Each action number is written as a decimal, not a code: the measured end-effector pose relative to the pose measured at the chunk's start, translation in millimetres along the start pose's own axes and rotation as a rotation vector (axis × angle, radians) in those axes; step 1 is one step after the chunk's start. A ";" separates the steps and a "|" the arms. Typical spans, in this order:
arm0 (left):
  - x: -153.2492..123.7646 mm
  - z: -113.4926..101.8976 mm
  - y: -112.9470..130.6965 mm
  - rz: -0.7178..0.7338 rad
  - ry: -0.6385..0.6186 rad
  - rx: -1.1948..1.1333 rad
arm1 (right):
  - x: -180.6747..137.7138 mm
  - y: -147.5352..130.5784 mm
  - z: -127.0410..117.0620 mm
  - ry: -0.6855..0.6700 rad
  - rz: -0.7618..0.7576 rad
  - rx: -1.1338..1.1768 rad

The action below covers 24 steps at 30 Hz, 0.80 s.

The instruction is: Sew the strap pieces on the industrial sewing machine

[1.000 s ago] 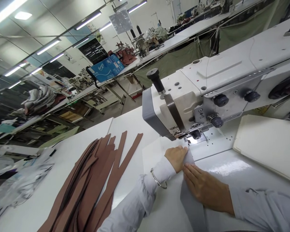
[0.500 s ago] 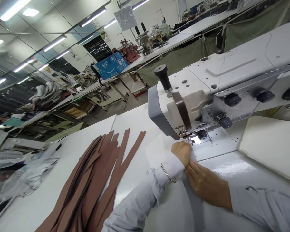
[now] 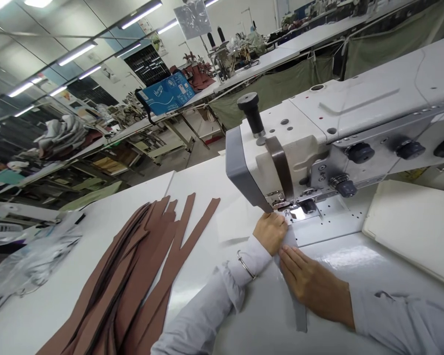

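The left hand (image 3: 270, 233) is curled into a loose fist, narrow, and pinches the upper end of a grey fabric strip (image 3: 298, 309) just in front of the presser foot (image 3: 280, 203). The right hand (image 3: 311, 284) lies flat and open on the same strip, its fingers (image 3: 292, 262) together and pointing toward the left wrist. The strip runs from the needle area toward the near edge of the white sewing table (image 3: 196, 192), lying across a pale, thin sheet of material (image 3: 237, 219) whose far part sits left of the machine. A metal bangle (image 3: 245, 265) circles the left wrist, just beyond a pale blue cuff (the sleeves are gathered and loose).

The white industrial sewing machine (image 3: 284, 135) stands to the right, its steel needle plate (image 3: 299, 213) beside both hands. A long pile of brown fabric strips (image 3: 144, 256) lies on the table to the left, well apart from the hands, and a cream board (image 3: 414, 231) rests at the right. Farther off, a blue carton (image 3: 166, 92) sits on a long workbench (image 3: 259, 66) backed by olive-green curtains (image 3: 277, 93).
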State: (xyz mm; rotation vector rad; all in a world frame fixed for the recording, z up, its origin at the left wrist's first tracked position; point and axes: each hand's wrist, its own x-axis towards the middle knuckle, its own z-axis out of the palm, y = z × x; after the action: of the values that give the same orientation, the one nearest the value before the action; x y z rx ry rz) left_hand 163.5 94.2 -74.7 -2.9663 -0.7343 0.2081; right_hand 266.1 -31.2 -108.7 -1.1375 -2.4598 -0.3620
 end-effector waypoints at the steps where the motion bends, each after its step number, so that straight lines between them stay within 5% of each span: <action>1: 0.7 -2.0 -0.9 0.016 -0.017 0.014 | 0.3 1.3 0.3 0.000 0.005 0.000; 11: -2.3 -4.5 -3.1 0.014 -0.037 0.030 | -16.0 -6.0 5.1 0.051 0.039 0.065; 24: 6.8 -11.5 -9.9 -0.188 -0.023 -0.054 | -0.3 17.4 17.0 0.032 0.006 0.003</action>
State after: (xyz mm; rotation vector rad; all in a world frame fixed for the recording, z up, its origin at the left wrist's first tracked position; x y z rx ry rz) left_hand 166.6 105.6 -63.0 -2.9250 -1.0299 0.2123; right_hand 275.4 -13.6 -122.7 -1.1295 -2.4279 -0.3716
